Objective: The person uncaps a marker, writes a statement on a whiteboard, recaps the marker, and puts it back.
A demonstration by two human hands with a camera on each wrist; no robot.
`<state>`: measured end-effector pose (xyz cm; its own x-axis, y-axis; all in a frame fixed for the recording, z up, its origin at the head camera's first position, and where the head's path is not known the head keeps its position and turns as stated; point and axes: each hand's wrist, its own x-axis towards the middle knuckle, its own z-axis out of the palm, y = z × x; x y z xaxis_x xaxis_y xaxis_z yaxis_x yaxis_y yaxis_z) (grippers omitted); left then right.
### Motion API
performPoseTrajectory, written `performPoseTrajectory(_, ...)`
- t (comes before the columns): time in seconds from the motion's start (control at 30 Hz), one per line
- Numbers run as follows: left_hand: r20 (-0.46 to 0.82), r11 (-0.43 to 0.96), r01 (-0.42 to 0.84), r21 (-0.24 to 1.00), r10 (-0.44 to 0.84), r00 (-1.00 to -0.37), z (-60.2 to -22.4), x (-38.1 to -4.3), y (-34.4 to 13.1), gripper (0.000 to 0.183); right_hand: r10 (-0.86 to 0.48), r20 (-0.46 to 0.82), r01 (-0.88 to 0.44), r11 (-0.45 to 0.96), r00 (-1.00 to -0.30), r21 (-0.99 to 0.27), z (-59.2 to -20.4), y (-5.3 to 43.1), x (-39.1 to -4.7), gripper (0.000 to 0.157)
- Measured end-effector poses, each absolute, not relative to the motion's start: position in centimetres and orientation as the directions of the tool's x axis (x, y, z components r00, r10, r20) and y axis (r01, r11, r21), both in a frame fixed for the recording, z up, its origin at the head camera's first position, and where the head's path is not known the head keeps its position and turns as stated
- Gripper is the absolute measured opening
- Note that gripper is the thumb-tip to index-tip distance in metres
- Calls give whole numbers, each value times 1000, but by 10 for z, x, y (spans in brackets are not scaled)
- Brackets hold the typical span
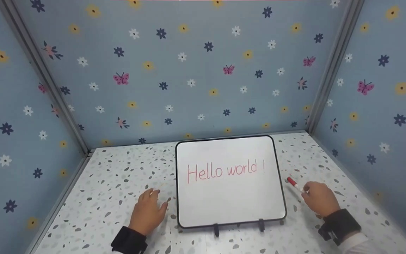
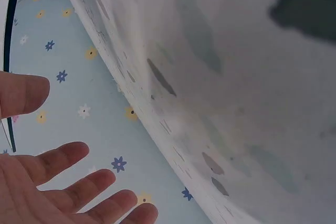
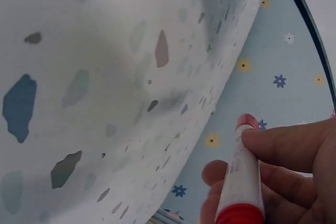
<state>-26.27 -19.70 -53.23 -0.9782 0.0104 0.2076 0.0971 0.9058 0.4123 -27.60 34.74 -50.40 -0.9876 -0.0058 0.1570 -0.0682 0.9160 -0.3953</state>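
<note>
A whiteboard with a black rim stands propped on the table, bearing the words "Hello world !" in thin red writing. To its right, my right hand pinches a marker with a white barrel and red ends between thumb and fingers. In the head view the marker's red end points up and left toward the board's right edge. My left hand is left of the board, holding nothing. Its fingers are spread and relaxed, with the thumb apart, near the board's edge in the left wrist view.
Two small black feet show under the board's lower edge. The speckled white tabletop is enclosed by blue flowered panels at the back and both sides, joined by grey metal posts. Black bands circle both wrists.
</note>
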Motion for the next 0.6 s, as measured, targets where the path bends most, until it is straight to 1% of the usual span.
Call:
performPoseTrajectory(0.17,191,916,90,392,15,-982,-533,-262,-197,55,-2,85,-32,939,-996,-344,-511,349,-281,15)
performPoseTrajectory(0.3,182,912,89,401,16,-983,-534,-262,-199,56,29,24,19,940,-999,-340,-517,348,-283,13)
performPoseTrajectory(0.5,164,895,85,437,14,-986,-536,-261,-203,56,33,-34,42,943,-999,-330,-523,346,-284,14)
performPoseTrajectory(0.6,153,897,85,434,20,-988,-534,-262,-203,57,47,-76,70,939,-996,-336,-524,345,-283,14)
